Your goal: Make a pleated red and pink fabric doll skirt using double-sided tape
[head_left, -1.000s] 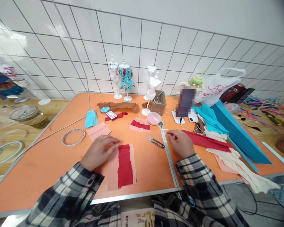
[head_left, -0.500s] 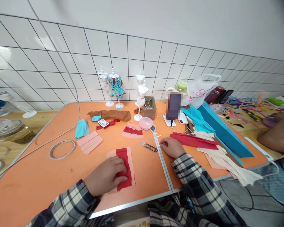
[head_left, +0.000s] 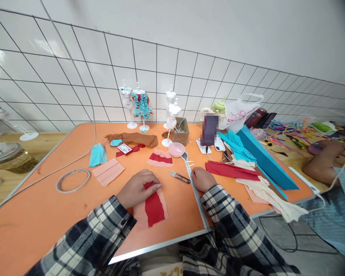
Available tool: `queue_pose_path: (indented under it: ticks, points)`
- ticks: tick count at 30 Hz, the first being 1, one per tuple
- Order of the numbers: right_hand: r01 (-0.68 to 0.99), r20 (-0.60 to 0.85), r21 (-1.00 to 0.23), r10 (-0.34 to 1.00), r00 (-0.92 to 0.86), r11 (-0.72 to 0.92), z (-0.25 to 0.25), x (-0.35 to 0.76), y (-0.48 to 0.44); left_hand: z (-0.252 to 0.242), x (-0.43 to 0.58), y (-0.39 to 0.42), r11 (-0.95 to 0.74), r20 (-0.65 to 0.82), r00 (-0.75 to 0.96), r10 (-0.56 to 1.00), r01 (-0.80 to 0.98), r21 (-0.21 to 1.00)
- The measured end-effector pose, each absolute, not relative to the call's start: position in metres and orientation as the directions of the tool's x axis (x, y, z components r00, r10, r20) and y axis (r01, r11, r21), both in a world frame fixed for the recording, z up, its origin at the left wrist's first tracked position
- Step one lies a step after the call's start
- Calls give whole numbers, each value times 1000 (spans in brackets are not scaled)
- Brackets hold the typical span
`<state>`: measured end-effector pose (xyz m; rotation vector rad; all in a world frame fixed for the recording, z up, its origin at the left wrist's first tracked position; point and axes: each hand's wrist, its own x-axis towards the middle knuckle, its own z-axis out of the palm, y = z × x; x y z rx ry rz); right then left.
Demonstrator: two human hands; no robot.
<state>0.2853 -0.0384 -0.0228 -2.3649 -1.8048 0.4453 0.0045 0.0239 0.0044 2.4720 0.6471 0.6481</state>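
A pink piece of fabric with a red strip down its middle lies before me near the table's front edge. My left hand covers its upper end, fingers curled and thumb close to them, gripping the fabric there. My right hand rests on the table beside the grey seam, fingers curled in; whatever they may hold is hidden. Between the hands lie thread snips with black handles. Farther back are a smaller pink and red fabric piece and a plain pink piece.
A pink bowl, a roll of tape and a cardboard box are on the orange table. Small dress forms stand at the back. Red fabric and a phone lie rightward. Another person's arm is far right.
My left hand has moved up and right from the middle of the fabric to its upper end. The fabric has turned slightly. My right hand stays closed beside the seam; the view has shifted slightly.
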Motion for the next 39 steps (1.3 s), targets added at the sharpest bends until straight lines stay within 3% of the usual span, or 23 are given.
queue_pose_path:
  ticks: [5,8,20,26,30,32,35,39]
  points:
    - [905,-50,-359,973,227,-230,-20,294,-46,-2,-10,32,-759,343,746,571,321,566]
    - [883,-61,-390,964,258,-261,-22,302,-48,-1,-15,34,-762,352,739,574,325,560]
    - [933,-127,-142,940,315,-332,-23,275,-43,-2,-16,33,-807,349,766,539,353,473]
    - [938,-125,-186,954,274,-294,-22,264,-52,-6,-16,34,-809,372,753,543,350,473]
    - [925,63,-370,990,123,-91,-13,251,-62,-5,-11,29,-796,390,735,554,332,505]
    - [926,180,-375,983,31,39,-8,242,-65,-5,-8,24,-806,405,735,543,321,498]
    - [942,357,-251,926,-122,221,-4,229,-68,-3,-3,16,-817,425,725,542,336,470]
    - [896,605,-19,718,-344,445,-6,213,-71,-2,1,5,-839,489,688,536,370,398]
